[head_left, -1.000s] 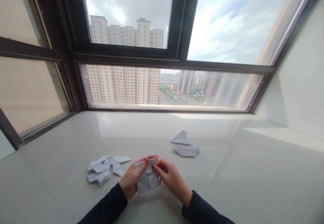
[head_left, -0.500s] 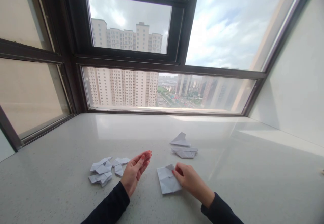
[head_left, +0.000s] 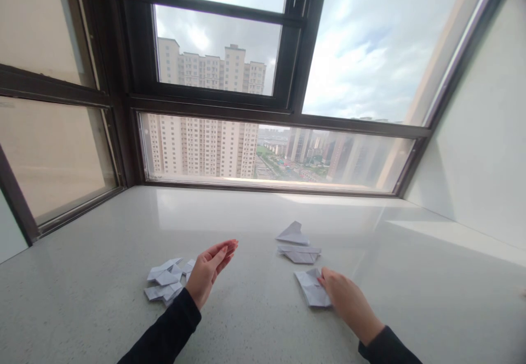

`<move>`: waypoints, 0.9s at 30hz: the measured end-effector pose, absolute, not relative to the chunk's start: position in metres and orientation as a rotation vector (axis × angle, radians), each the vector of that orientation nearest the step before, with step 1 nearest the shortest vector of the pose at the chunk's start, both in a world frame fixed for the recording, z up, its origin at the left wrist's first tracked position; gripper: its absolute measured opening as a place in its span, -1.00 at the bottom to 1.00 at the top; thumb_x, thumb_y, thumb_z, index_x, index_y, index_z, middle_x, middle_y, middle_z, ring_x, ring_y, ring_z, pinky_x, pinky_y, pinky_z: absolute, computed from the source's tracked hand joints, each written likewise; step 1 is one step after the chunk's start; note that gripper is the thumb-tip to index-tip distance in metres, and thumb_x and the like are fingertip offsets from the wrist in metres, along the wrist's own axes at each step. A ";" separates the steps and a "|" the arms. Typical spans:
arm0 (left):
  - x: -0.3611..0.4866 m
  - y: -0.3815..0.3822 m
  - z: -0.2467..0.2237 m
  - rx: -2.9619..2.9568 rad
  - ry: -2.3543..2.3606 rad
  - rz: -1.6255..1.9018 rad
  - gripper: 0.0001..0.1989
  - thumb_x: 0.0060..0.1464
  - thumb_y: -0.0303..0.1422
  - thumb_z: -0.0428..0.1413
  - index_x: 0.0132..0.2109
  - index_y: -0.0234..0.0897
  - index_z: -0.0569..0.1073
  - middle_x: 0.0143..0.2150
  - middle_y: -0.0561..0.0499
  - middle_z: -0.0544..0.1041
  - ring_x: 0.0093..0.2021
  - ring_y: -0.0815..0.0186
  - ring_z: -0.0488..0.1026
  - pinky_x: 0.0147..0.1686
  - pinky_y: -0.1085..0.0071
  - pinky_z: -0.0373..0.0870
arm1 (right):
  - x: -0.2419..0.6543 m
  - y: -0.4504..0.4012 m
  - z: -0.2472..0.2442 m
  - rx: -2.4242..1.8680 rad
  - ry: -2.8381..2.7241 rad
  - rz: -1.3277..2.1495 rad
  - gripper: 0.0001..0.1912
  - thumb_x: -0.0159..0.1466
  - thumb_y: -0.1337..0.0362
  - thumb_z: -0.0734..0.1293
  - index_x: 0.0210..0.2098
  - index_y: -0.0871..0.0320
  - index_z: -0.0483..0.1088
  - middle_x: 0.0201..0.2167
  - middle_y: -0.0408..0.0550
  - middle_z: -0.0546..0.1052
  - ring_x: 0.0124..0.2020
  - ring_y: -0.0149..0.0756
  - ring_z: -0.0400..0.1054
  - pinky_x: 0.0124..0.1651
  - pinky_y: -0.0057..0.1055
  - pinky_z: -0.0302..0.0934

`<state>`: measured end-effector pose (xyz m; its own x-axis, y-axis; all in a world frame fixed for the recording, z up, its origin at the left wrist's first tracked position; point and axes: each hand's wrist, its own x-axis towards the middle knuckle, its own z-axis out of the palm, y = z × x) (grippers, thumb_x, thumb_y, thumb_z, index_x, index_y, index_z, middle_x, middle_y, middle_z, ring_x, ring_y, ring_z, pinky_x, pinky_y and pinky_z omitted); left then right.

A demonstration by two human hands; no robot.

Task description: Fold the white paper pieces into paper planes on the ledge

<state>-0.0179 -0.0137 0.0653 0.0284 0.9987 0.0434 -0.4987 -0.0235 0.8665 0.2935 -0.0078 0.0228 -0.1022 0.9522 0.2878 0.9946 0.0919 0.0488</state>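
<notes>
My right hand (head_left: pixel 349 301) pinches the near-right side of a square of folded white paper (head_left: pixel 309 286) between thumb and fingers. The square lies low over the pale sill, and its right edge is hidden by my fingers. My left hand (head_left: pixel 209 269) hovers over the sill with fingers stretched out and the thumb laid close to them; nothing is in it. Just left of it is a heap of folded paper pieces (head_left: pixel 164 278), partly covered by my wrist and sleeve.
Beyond the square lie a folded paper plane (head_left: pixel 293 232) and a boat-shaped folded paper (head_left: pixel 299 254). The speckled stone sill (head_left: pixel 255 320) runs back to a dark window frame (head_left: pixel 267 187). A white wall (head_left: pixel 472 177) bounds the right side.
My right hand has carried the folded paper square to the right, close below the boat-shaped piece. My left hand has drifted a little left, covering more of the heap's right-hand piece.
</notes>
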 end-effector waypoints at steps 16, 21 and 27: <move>-0.070 0.008 0.059 1.631 1.628 1.097 -0.62 -0.26 -0.44 0.00 -0.19 -0.23 0.44 -0.01 -0.10 0.40 0.05 0.09 0.22 0.02 0.21 0.03 | 0.252 -0.008 0.046 -1.604 -2.042 -0.577 -0.79 0.07 0.53 0.13 -0.31 0.16 0.16 -0.38 0.03 0.36 -0.34 -0.15 0.26 -0.24 -0.24 0.08; -0.057 0.002 0.041 1.791 1.768 0.806 -0.44 -0.43 -0.57 0.00 -0.13 -0.26 0.42 0.08 -0.19 0.30 0.13 -0.03 0.06 0.05 0.09 -0.10 | 0.178 -0.027 0.056 -1.261 -2.176 -0.222 -0.63 0.09 0.52 0.11 -0.12 0.13 0.12 -0.27 0.01 0.35 -0.24 -0.18 0.26 -0.17 -0.26 0.09; -0.044 -0.003 0.028 1.883 1.826 0.702 -0.32 -0.39 -0.65 -0.10 0.03 -0.40 0.29 0.16 -0.29 0.13 0.18 -0.07 -0.09 0.03 -0.08 -0.23 | 0.130 -0.044 0.043 -1.134 -2.330 0.096 -0.45 0.06 0.54 0.14 0.03 0.11 0.05 -0.22 0.00 0.36 -0.22 -0.18 0.26 -0.17 -0.24 0.14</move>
<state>-0.0440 -0.0030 0.0278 0.0088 0.9979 0.0645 0.7841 -0.0469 0.6188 0.1304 -0.0440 0.0428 -0.4991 0.7474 0.4385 0.7089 0.6432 -0.2894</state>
